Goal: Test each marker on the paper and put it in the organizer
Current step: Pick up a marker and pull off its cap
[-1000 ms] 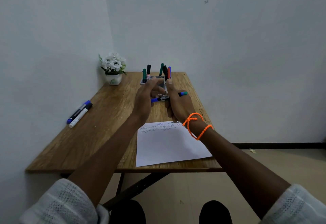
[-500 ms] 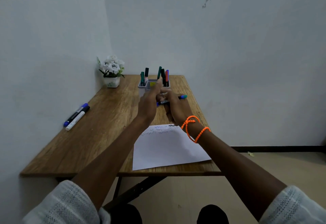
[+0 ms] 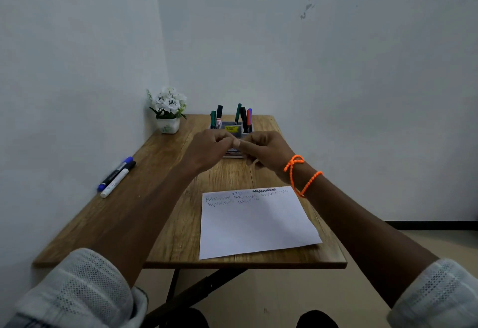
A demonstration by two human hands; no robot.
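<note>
My left hand [image 3: 207, 150] and my right hand [image 3: 266, 150] meet fingertip to fingertip above the table, just in front of the grey organizer [image 3: 232, 129]. Both are closed on a marker [image 3: 233, 153]; only a short piece of its labelled barrel shows below the fingers. Several markers, green, black, red and blue, stand upright in the organizer. The white paper [image 3: 256, 224] lies nearer to me, with zigzag test lines along its far edge.
Two more markers lie side by side at the table's left edge, one blue-capped [image 3: 115, 173] and one white with a black cap [image 3: 119, 179]. A small pot of white flowers [image 3: 168, 110] stands in the back left corner. Walls border the wooden table [image 3: 155, 172] on the left and behind.
The marker's blue tip and coloured cap showed between my hands before. My hands have since closed together over it, hiding most of it.
</note>
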